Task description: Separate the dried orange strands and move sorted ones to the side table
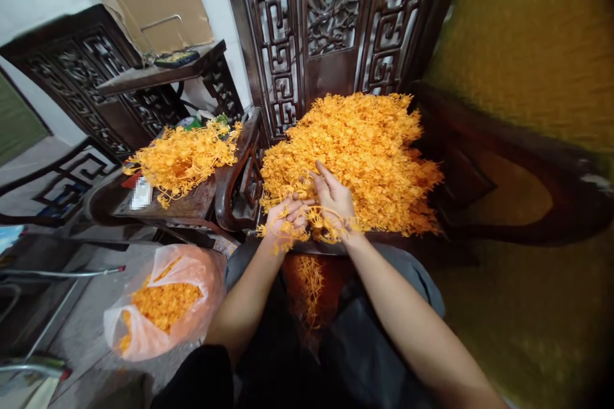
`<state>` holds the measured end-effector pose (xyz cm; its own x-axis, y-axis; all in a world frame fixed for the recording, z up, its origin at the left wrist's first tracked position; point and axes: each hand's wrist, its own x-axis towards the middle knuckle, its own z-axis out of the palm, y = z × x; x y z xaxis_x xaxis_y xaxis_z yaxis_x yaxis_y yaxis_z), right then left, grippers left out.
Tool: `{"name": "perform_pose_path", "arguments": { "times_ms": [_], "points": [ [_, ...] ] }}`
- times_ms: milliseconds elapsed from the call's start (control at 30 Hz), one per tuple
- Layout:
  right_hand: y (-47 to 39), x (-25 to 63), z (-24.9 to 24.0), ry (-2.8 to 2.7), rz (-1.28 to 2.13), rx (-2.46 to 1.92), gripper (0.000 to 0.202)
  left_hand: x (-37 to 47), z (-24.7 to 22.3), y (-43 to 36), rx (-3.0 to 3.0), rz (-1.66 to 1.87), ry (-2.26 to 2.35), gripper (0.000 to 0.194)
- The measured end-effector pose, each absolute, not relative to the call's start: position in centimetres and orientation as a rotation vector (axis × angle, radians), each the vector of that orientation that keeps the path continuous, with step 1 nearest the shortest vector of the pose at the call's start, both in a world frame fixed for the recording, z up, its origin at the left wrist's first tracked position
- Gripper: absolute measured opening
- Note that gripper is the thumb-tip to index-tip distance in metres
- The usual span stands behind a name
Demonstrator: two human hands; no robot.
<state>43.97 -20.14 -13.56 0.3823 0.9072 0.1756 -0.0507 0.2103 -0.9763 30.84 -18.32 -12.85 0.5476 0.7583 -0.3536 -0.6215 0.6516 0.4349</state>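
Both hands meet in front of a large heap of orange curly plastic-looking sprigs [355, 147] on a dark wooden seat. My left hand [286, 214] has its fingers curled around a few thin orange curly strands [326, 220], which hang over the palm and wrist. Close beside it, my right hand [338, 201] has some fingers extended toward the heap, while strands pass between its fingers and below its palm. The exact pinch points are small and partly hidden. Between my knees, more orange sprigs [311, 291] dangle below the seat edge.
A smaller orange pile [185, 156] lies on a wooden side table [187, 209] at the left. On the floor stands a translucent plastic bag [192, 326] containing orange pieces. Carved chair backs [330, 64] rise behind. A metal-framed object [52, 319] is at lower left.
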Motion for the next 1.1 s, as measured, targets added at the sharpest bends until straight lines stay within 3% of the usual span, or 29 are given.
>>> {"name": "perform_pose_path", "arguments": {
  "times_ms": [133, 367, 600, 833, 967, 1100],
  "points": [
    [-19.8, 45.6, -13.4, -1.006, 0.728, -1.181, 0.036, 30.6, -12.3, -18.8, 0.311, 0.775, 0.555, 0.039],
    [-20.7, 49.2, -12.4, -0.515, 1.080, -0.843, 0.051, 30.3, -11.1, -19.3, 0.312, 0.627, 0.566, 0.038],
    [-22.1, 50.0, -12.5, -0.494, 1.301, -0.767, 0.039, 29.4, -11.3, -18.4, 0.347, 0.522, 0.568, 0.038],
    [-22.6, 49.6, -11.9, -0.543, 1.278, -0.842, 0.047, 28.1, -11.3, -17.0, 0.568, 0.457, 0.604, 0.020],
    [-23.1, 51.8, -12.4, -0.622, 1.213, -0.950, 0.044, 25.7, -11.0, -16.4, 0.636, 0.504, 0.613, 0.028],
    [-23.9, 54.7, -13.4, -0.537, 0.901, -0.940, 0.033, 23.1, -10.6, -16.1, 0.719, 0.674, 0.573, 0.033]
  ]
}}
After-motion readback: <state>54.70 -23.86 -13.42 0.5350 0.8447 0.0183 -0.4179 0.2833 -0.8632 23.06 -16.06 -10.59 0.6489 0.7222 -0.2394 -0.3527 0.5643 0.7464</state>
